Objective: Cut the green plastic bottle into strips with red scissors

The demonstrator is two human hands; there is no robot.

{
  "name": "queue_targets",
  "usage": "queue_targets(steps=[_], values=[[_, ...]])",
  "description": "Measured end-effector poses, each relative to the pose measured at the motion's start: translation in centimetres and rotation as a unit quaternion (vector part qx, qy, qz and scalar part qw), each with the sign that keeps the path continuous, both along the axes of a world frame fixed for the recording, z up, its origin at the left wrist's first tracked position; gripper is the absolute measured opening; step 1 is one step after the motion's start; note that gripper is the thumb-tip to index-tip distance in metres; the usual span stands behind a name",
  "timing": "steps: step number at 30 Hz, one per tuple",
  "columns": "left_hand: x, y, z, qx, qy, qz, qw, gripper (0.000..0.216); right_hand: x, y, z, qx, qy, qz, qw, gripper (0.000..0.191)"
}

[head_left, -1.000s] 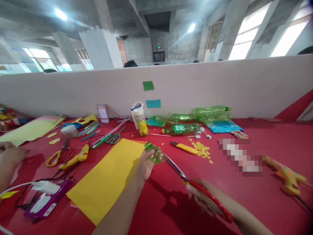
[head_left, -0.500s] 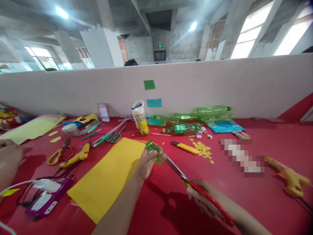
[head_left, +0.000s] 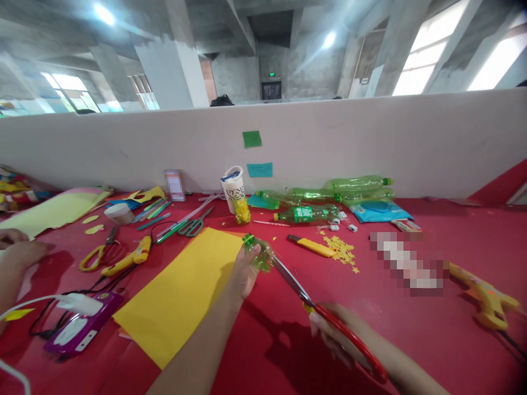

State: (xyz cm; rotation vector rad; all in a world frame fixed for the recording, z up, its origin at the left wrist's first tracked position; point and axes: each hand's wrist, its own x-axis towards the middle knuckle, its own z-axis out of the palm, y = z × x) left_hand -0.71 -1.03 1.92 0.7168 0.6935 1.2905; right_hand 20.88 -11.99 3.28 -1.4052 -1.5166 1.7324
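My left hand (head_left: 246,272) grips the cut-off top of a green plastic bottle (head_left: 263,258), its green cap (head_left: 248,239) pointing up and to the left. My right hand (head_left: 335,332) is closed round the handles of large red-handled scissors (head_left: 293,277). Their blade tips meet the cut edge of the bottle piece, at its right side. Both hands are raised over the red table, and their shadow falls below. Under my left forearm lies a sheet of yellow paper (head_left: 177,302).
Several green bottles (head_left: 304,214) lie at the back beside a white cup (head_left: 233,189). A box cutter (head_left: 312,246) and yellow paper stars (head_left: 341,249) lie mid-table. A glue gun (head_left: 486,296) is at right, a purple power strip (head_left: 84,323) at left. Another person's hand (head_left: 27,252) is at the left edge.
My right hand and the scissors have shifted slightly left, and the bottle piece has turned a little in my left hand. The other person's hand at the left has moved further into view.
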Motion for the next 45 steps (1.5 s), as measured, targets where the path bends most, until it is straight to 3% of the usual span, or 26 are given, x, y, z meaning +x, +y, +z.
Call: queue_targets(steps=[26,37,45], values=[[-0.1,0.0,0.0,0.001,0.004,0.005,1.0,0.027,-1.2,-0.1,-0.1,-0.035,-0.069,-0.044,0.996,0.054],[-0.3,0.3,0.0,-0.031,-0.03,0.004,0.999,0.026,-0.8,0.2,-2.2,-0.047,-0.069,-0.052,0.995,0.05],[-0.3,0.3,0.1,-0.01,-0.007,0.0,1.0,0.023,-0.5,0.1,-0.5,-0.012,-0.066,-0.012,0.998,0.054]])
